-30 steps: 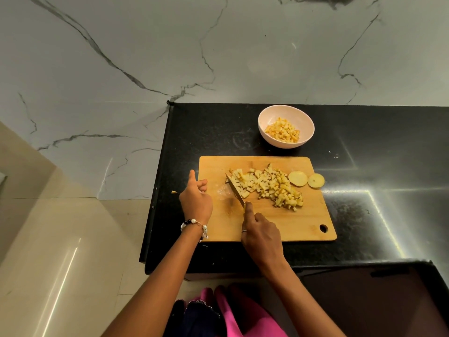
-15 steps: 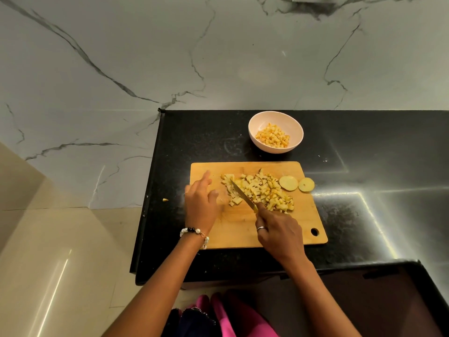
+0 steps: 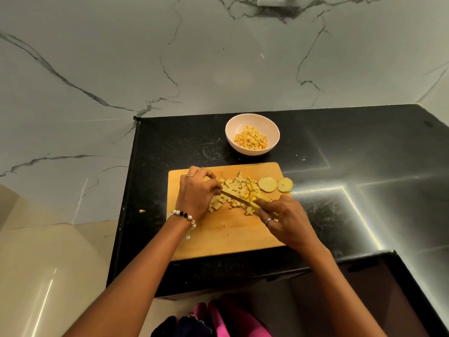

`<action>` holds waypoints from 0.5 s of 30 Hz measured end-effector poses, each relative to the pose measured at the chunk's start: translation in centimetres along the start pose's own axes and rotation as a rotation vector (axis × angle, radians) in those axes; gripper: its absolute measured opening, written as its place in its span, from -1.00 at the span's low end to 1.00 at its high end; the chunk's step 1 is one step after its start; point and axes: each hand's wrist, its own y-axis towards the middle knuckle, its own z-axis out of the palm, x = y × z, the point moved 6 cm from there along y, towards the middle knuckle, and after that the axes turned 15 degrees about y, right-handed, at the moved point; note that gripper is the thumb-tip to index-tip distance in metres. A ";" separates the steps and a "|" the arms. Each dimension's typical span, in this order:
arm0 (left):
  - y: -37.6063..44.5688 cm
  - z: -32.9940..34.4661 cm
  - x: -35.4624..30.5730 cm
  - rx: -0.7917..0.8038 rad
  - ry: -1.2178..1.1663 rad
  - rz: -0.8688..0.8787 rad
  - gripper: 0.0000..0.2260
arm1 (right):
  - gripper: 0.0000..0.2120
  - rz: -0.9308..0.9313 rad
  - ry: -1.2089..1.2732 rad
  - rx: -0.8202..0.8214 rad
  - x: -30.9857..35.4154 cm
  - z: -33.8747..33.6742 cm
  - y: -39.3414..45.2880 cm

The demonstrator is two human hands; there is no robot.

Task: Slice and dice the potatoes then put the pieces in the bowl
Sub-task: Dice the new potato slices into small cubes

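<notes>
A wooden cutting board (image 3: 233, 237) lies on the black counter, with a heap of diced potato (image 3: 239, 193) on its far half. Two round potato slices (image 3: 267, 184) lie at the board's right far corner, one half off the edge. My right hand (image 3: 284, 221) grips a knife (image 3: 237, 197) whose blade lies low across the heap, pointing left. My left hand (image 3: 196, 190) is cupped against the left side of the heap, its fingers curled over the pieces and touching the blade tip. A pale pink bowl (image 3: 233, 124) with diced potato stands behind the board.
One stray potato bit (image 3: 142, 211) lies beyond the counter's left edge. The black counter (image 3: 352, 166) stretches to the right of the board. A marble wall rises behind, and a dark cabinet top sits at the near right.
My left hand has moved right onto the board and cupped the left side of the heap. The knife has dropped flatter across the pieces, and my right hand has shifted right.
</notes>
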 end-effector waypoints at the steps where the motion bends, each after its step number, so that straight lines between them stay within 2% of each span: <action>1: 0.2 0.0 0.0 -0.003 0.028 -0.027 -0.90 | -0.64 0.010 0.017 0.004 -0.3 -0.2 0.1; 4: 0.5 0.5 0.1 -0.007 0.078 -0.088 -0.89 | -0.64 0.030 0.066 0.000 -1.5 -0.9 0.3; 8: 0.6 1.6 -0.4 0.061 0.004 -0.067 -0.77 | -0.67 0.019 0.126 0.003 -2.4 -1.2 0.4; 11: 0.9 2.4 -1.1 0.111 -0.064 -0.083 -0.85 | -0.69 0.000 0.147 0.028 -3.1 -1.3 0.5; 15: 1.4 3.1 -1.1 0.104 -0.057 -0.179 -0.92 | -0.74 0.066 0.198 0.050 -4.9 -2.4 0.6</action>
